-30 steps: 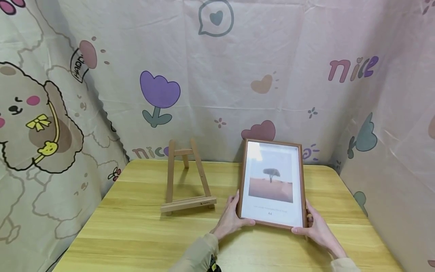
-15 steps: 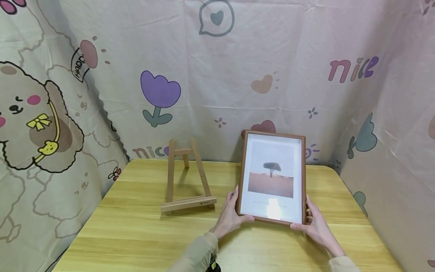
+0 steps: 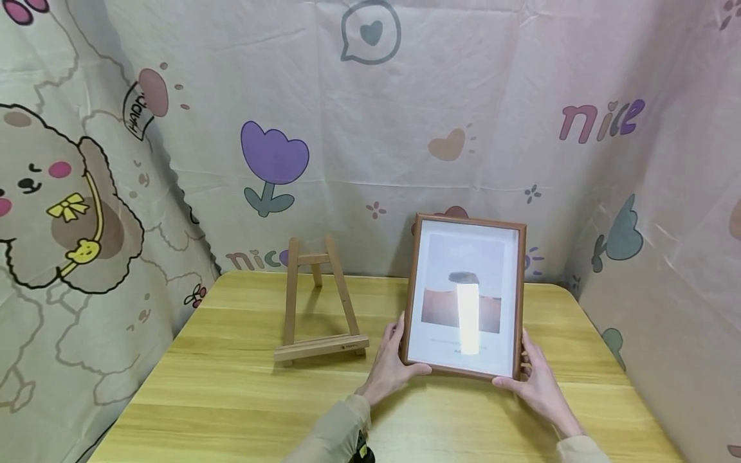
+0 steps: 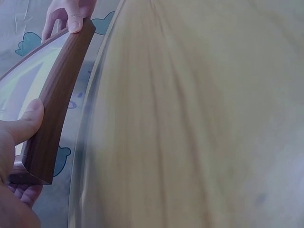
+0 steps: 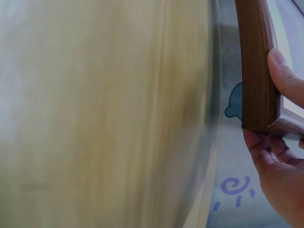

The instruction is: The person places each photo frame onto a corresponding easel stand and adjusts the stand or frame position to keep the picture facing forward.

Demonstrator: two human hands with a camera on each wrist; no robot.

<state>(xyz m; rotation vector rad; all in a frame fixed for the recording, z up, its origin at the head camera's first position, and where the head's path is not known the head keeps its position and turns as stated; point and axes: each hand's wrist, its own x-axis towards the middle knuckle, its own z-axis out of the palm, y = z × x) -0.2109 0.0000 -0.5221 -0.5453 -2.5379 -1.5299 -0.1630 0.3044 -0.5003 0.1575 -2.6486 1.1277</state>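
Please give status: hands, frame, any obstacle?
Left hand and right hand grip picture frame near lower corners. Wooden easel stands apart, to the left. No visible obstacle.

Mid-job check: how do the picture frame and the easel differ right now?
The picture frame is held by the left hand and right hand; the easel stands on the table, touched by neither. The picture frame is darker, reddish brown; the easel is pale wood. The picture frame is a filled rectangle, the easel an open, tapering stand. Both look wooden.
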